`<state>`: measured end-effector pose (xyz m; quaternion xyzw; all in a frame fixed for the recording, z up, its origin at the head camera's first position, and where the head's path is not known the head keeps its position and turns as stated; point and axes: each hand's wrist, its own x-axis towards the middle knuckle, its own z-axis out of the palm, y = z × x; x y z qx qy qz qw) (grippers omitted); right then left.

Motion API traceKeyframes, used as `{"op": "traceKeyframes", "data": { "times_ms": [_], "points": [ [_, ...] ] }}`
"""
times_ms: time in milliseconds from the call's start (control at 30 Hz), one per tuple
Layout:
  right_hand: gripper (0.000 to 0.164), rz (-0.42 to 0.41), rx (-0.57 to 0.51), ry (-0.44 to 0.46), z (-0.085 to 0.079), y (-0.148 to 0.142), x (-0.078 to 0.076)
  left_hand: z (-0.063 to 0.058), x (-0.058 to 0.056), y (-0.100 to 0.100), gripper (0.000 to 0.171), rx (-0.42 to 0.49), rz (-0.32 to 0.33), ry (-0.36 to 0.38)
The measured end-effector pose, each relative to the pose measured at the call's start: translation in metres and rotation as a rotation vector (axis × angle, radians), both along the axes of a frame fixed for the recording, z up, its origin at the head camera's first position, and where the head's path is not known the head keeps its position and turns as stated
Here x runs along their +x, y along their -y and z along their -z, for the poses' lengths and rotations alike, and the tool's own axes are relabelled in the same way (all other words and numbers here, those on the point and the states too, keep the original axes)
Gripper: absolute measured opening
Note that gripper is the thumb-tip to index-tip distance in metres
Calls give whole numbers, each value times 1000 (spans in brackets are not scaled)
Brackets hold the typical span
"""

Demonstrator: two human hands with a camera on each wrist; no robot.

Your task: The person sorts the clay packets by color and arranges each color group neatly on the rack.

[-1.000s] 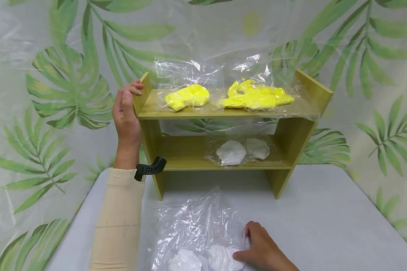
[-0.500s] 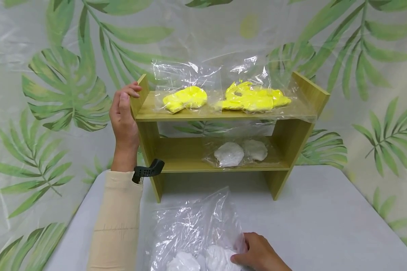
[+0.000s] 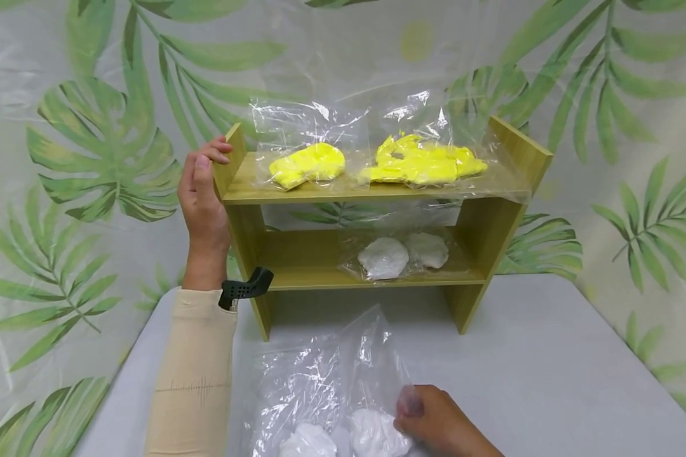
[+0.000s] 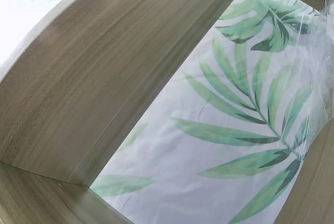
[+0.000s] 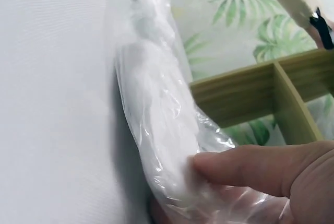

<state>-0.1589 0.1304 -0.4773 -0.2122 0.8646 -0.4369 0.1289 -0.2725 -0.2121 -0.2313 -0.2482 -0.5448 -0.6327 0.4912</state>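
In the head view my left hand (image 3: 204, 197) is raised beside the wooden shelf (image 3: 246, 158), its bent fingers touching the upper edge of the left side panel. The thumb stands apart from the wood. My right hand (image 3: 437, 416) pinches the side of a clear plastic bag (image 3: 371, 355) holding a soft white lump (image 3: 377, 435) at the table's front. The right wrist view shows the thumb (image 5: 235, 169) on top of the bag, fingers partly hidden beneath. A second clear bag (image 3: 303, 374), with another white lump (image 3: 309, 441), lies left of it, overlapping.
On the top shelf lie clear bags with a yellow lump (image 3: 309, 164) and a larger yellow mass (image 3: 425, 160). Bagged white lumps (image 3: 383, 257) lie on the lower shelf's right half. Leaf-patterned sheeting (image 3: 108, 266) hangs behind the grey-white table (image 3: 549, 355).
My right hand has taken hold of the bag's side, and its thumb and fingers have closed in. The bag's top corner stands up more. My left hand stays at the shelf panel.
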Motion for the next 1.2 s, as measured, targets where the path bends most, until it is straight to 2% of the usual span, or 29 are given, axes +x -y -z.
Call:
{"op": "traceKeyframes", "data": {
  "times_ms": [100,233,333,467,600,867,1200],
  "points": [
    [14,-10,-56,41,-2,-4,-3,1,0,0,26,6,8,0],
    [13,8,-185,206,-3,-6,-6,1,-1,-1,26,11,11,-5],
    [20,10,-285,328,-1,-8,-7,0,-1,-1,25,9,10,-5],
    [32,7,-336,435,3,-9,-9,0,-1,-1,26,10,10,-4],
    [42,17,-341,464,6,-8,-10,1,-1,-1,26,16,12,-11],
    [40,-1,-312,460,10,-2,-6,0,-1,-1,26,21,9,-14],
    [47,53,-278,470,5,-2,-3,0,0,-1,27,18,14,-13]
  ]
}}
